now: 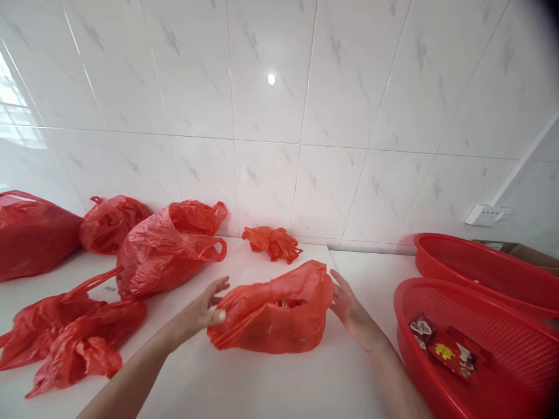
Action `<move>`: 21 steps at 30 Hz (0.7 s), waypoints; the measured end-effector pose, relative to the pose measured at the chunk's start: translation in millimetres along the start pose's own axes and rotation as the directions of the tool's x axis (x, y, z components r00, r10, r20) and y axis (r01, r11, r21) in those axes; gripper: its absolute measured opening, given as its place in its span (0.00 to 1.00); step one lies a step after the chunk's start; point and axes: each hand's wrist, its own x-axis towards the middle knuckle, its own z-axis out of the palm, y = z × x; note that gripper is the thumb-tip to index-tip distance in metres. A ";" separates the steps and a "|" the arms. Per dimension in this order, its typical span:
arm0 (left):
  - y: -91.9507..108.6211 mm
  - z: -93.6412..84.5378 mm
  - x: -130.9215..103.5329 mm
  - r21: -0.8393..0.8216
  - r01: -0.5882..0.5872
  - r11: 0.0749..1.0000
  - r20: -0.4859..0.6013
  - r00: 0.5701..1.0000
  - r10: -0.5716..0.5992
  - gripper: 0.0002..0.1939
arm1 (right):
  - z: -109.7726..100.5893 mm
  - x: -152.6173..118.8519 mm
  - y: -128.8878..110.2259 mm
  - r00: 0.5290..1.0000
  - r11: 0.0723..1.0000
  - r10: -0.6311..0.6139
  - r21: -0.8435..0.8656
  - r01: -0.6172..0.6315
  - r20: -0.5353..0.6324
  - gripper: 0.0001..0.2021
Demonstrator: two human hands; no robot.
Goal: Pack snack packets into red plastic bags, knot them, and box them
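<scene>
A red plastic bag point(279, 331) lies in front of me on the white table, its mouth partly open at the top. Through that gap a little printed packaging point(286, 303) shows; the rest of the contents is hidden. At the bag's left end is my left hand point(208, 308), fingers apart and thumb near the plastic. My right hand point(349, 308) is at the right end, fingers stretched out beside the bag's edge. Whether either hand presses on the plastic I cannot tell exactly, but neither grips it.
Several filled red bags point(161, 250) stand at the left, and flatter ones point(82, 331) lie before them. A bunched red bag point(273, 242) lies by the tiled wall. On the right, a red basket point(515, 331) holds several packets point(452, 352); another red basket point(480, 256) sits behind, below a socket point(484, 215).
</scene>
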 end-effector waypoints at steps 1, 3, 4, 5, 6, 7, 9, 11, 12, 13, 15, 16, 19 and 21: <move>-4.0 1.4 -7.5 -0.007 0.015 1.000 0.111 0.994 -0.014 0.46 | 6.1 -3.3 -0.8 0.999 1.000 0.012 -0.020 -0.011 0.031 0.59; -3.3 5.1 -20.1 -0.032 0.061 0.998 0.269 0.962 -0.050 0.47 | 17.5 -9.1 -8.1 0.995 0.997 0.046 -0.069 -0.040 0.084 0.57; 0.4 6.9 -24.6 -0.035 0.105 0.994 0.322 0.943 -0.088 0.45 | 22.4 -11.4 -13.3 0.991 0.995 0.065 -0.089 -0.054 0.119 0.56; 5.4 8.3 -27.5 -0.030 0.156 0.987 0.355 0.925 -0.136 0.42 | 26.6 -13.0 -18.5 0.986 0.993 0.077 -0.100 -0.062 0.147 0.56; 11.2 9.2 -28.6 -0.019 0.201 0.979 0.364 0.914 -0.180 0.40 | 30.3 -13.7 -23.4 0.984 0.993 0.081 -0.102 -0.066 0.156 0.56; 17.2 9.6 -27.9 -0.009 0.228 0.974 0.349 0.913 -0.210 0.37 | 33.4 -13.5 -27.3 0.986 0.993 0.082 -0.101 -0.068 0.145 0.58; 29.3 8.7 -21.4 -0.025 0.207 0.978 0.248 0.949 -0.195 0.34 | 38.2 -9.5 -31.9 0.991 0.991 0.092 -0.110 -0.081 0.095 0.58; 41.2 5.2 -10.5 -0.068 0.126 0.990 0.073 0.990 -0.121 0.35 | 40.4 -1.4 -33.1 0.991 0.982 0.122 -0.153 -0.112 0.059 0.46; 47.1 2.4 -4.7 -0.078 0.077 0.994 -0.032 0.996 -0.080 0.34 | 40.2 3.5 -33.1 0.989 0.976 0.140 -0.177 -0.131 0.041 0.36; 53.0 -1.0 0.8 -0.079 0.027 0.997 -0.150 0.988 -0.038 0.33 | 39.1 8.6 -33.2 0.989 0.971 0.149 -0.189 -0.145 0.005 0.25; 63.8 -8.8 8.6 -0.082 -0.083 0.993 -0.367 0.929 0.047 0.29 | 34.8 17.1 -34.0 0.984 0.979 0.134 -0.137 -0.149 -0.115 0.10; 68.0 -12.5 10.6 -0.107 -0.146 0.983 -0.438 0.895 0.086 0.25 | 32.0 20.2 -34.7 0.979 0.988 0.121 -0.080 -0.136 -0.164 0.08; 69.9 -19.4 11.0 -0.294 -0.326 0.899 -0.492 0.858 0.150 0.21 | 24.2 23.8 -34.1 0.977 0.991 0.108 0.100 -0.091 -0.183 0.09; 58.9 -18.9 9.3 -0.358 -0.345 0.868 -0.464 0.872 0.155 0.21 | 20.7 23.8 -28.1 0.972 0.980 0.150 0.160 -0.121 -0.179 0.11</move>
